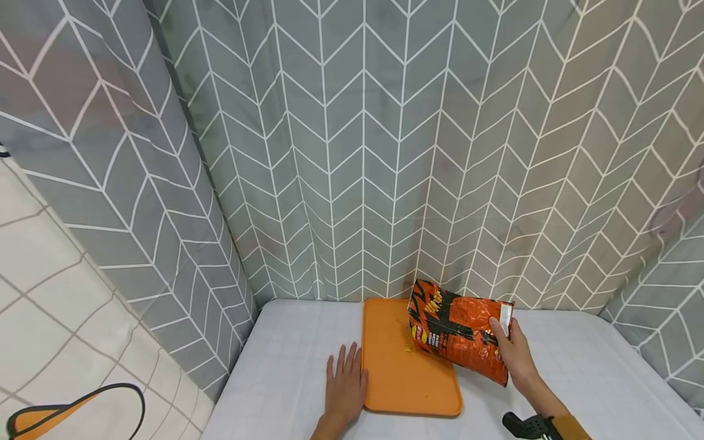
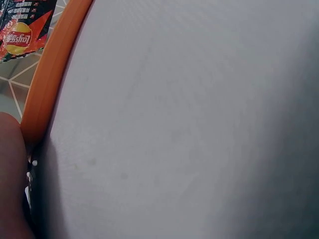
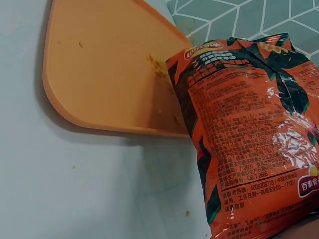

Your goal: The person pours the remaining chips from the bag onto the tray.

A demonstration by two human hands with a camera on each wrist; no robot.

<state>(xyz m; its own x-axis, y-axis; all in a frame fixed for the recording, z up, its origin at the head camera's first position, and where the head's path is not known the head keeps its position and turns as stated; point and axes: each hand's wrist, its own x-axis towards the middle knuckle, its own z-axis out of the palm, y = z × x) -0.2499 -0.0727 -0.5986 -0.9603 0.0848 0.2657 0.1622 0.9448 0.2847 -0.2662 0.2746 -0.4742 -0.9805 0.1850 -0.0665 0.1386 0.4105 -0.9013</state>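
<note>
An orange-red and black Lay's chip bag (image 1: 464,330) lies tilted above the right part of an orange tray (image 1: 404,382). My right hand (image 1: 516,355) grips the bag by its right end, thumb on top. The other end of the bag points over the tray, where yellow chip crumbs (image 3: 158,65) are scattered near it. Flat on the white surface, my left hand (image 1: 345,386) has its fingers spread and its thumb side against the tray's left edge. In the left wrist view, part of that hand shows beside the raised tray rim (image 2: 50,74).
A white cloth-covered table (image 1: 286,366) lies under the tray, with a few crumbs (image 3: 187,213) in front of it. Grey chevron-patterned curtains (image 1: 363,153) hang behind and at the sides. At the lower left, a black-edged orange object (image 1: 46,418) shows against white tiles.
</note>
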